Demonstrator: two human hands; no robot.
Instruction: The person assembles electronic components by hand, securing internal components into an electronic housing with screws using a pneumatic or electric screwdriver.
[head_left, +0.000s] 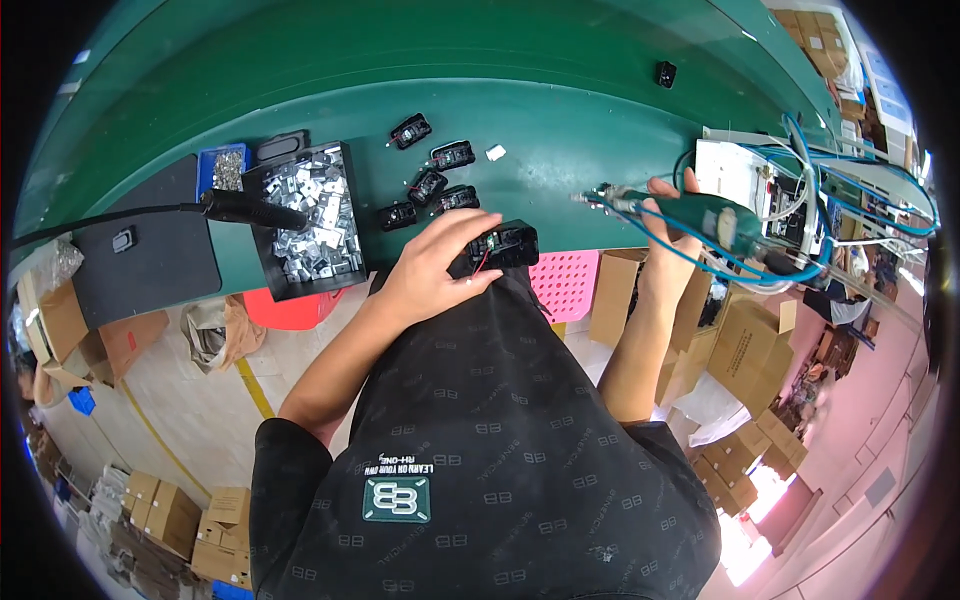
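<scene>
Head view, from where I stand: left hand (428, 272) pinches a black housing (518, 246) between thumb and fingers, open side showing, at the near edge of the green bench (560, 125). Red wire (482, 262) pokes out by the thumb; a careless squeeze could trap or tug it. Loosened grip there might drop the housing toward lap or pink basket (565, 287).

Right hand (677, 238) has fingers curled about a green tool (725, 222); grip firmness I can't tell. Blue hose (712, 268) loops across that hand; a snag could jerk the tip aside. Similar housings (425, 187) sit beyond, within knocking reach.
</scene>
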